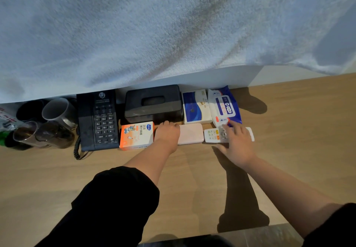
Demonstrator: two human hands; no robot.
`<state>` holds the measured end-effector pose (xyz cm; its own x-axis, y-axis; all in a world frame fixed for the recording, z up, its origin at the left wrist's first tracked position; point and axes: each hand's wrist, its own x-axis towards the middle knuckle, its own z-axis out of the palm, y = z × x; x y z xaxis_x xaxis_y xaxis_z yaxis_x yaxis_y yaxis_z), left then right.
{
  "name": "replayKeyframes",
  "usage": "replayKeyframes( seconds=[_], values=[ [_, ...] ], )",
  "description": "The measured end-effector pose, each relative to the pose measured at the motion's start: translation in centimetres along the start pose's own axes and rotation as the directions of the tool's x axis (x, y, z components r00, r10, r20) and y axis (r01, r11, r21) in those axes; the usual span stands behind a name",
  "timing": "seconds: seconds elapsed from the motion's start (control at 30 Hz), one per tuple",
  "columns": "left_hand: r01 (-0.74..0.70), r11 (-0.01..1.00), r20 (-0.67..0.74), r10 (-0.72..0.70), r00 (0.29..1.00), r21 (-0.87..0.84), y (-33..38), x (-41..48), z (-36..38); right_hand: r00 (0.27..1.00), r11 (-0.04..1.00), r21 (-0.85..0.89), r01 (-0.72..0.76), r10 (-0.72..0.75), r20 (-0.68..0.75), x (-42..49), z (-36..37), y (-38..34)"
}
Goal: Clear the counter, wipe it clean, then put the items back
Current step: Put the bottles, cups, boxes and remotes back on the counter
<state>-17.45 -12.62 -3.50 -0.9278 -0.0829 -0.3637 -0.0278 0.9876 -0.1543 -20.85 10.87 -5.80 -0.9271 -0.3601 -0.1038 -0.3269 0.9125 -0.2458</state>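
Observation:
On the wooden counter (289, 121) a row of items lines the back wall. My left hand (167, 133) rests on the left end of a flat pink case (191, 133), fingers curled over its far edge. My right hand (238, 142) lies over a white remote control (213, 135), fingers spread across its middle. Behind them stand a black tissue box (153, 103), a blue-and-white tissue pack (195, 107) and a blue wet-wipes pack (224, 105). An orange-and-white box (136, 136) sits left of the pink case.
A black desk phone (98, 119) with a coiled cord stands at the left. Further left are dark mugs (57, 111) and glass tumblers (25, 133). A white towel (173, 25) hangs close to the camera and hides the upper view. The counter's right edge drops off at lower right.

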Motion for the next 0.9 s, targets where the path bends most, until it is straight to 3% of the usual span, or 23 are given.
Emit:
replayKeyframes(
  seconds=[0.07,0.27,0.53,0.73,0.9],
  values=[
    [0.006,1.000,0.004,-0.006,1.000,-0.012,0.1,0.0,0.1,0.992,0.992,-0.059,0.107,-0.103,0.076,0.5,0.2,0.1],
    [0.006,0.999,0.003,-0.006,1.000,-0.042,-0.1,0.1,0.1,0.974,0.963,-0.188,0.193,-0.165,0.153,2.7,-1.1,0.3],
    [-0.018,0.996,-0.099,0.009,0.995,-0.082,-0.2,-2.3,-0.5,0.982,0.983,-0.033,0.180,-0.177,0.060,0.8,-1.2,-2.2],
    [-0.075,0.995,-0.174,0.084,0.981,0.060,-3.7,-7.4,-1.4,0.959,0.958,-0.045,0.284,-0.282,0.030,0.0,-1.7,-9.6],
    [0.070,0.997,-0.230,-0.061,0.971,0.030,-11.8,-14.1,0.1,0.904,0.903,-0.080,0.422,-0.426,-0.038,-1.3,-1.2,-19.7]
  ],
)
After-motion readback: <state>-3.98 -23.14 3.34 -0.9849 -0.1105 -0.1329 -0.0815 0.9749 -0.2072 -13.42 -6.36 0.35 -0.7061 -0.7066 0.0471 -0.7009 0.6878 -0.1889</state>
